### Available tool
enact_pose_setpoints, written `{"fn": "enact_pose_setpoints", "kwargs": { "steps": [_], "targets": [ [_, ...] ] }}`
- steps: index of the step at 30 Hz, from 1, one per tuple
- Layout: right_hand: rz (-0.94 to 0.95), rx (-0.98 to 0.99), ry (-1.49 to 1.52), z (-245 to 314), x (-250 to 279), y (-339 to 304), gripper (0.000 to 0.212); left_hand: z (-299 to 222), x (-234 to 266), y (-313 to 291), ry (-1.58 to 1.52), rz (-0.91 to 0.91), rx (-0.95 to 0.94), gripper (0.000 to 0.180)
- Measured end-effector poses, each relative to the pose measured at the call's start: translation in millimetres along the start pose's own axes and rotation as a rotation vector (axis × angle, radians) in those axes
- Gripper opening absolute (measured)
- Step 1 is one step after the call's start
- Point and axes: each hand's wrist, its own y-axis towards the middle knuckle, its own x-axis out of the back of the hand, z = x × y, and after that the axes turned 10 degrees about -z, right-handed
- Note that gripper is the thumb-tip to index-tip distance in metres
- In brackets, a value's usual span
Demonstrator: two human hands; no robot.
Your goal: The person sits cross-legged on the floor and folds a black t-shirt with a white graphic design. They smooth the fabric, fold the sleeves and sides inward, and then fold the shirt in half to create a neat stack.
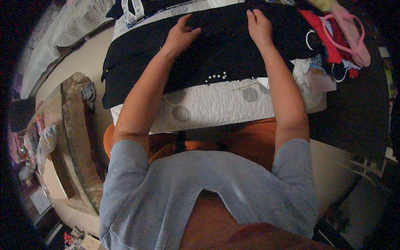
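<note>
A large black cloth (216, 50) lies spread over a light quilted surface with grey leaf shapes (208, 104). On its left-hand part rests my left hand (182, 35), open, thumb apart from the fingers. My right hand (261, 27) is at the far side of the cloth, with thumb and fingers close together on the black fabric; the fingers look curled and the tips are hard to make out. Several white pearl-like pinheads (216, 76) show in a cluster near the cloth's near edge, between my forearms.
Pink-rimmed glasses-shaped item (352, 35), red fabric (321, 33) and crumpled white fabric (310, 73) lie at the right. A white measuring tape (134, 10) sits at the far left. Beyond the left side are a patterned brown rug-like piece (77, 116) and a grey covered seat (62, 41).
</note>
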Motion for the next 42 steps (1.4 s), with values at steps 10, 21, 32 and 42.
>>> {"fn": "enact_pose_setpoints", "kwargs": {
  "steps": [10, 21, 32, 42],
  "targets": [
    [0.104, 0.269, -0.440, 33, 20, -4, 0.040, -31, -8, -34, 0.702, -0.177, -0.640, 0.054],
    [0.171, 0.388, -0.333, 55, 25, -54, 0.046, -16, 34, -77, 0.449, -0.140, -0.534, 0.040],
    [0.519, 0.402, 0.410, 222, -72, -139, 0.033, 182, 285, -167, -0.856, -0.423, 0.766, 0.037],
    [0.527, 0.590, 0.169, 300, -182, -154, 0.044, 169, 285, -149, -1.249, -0.262, 0.710, 0.027]
  ]
}}
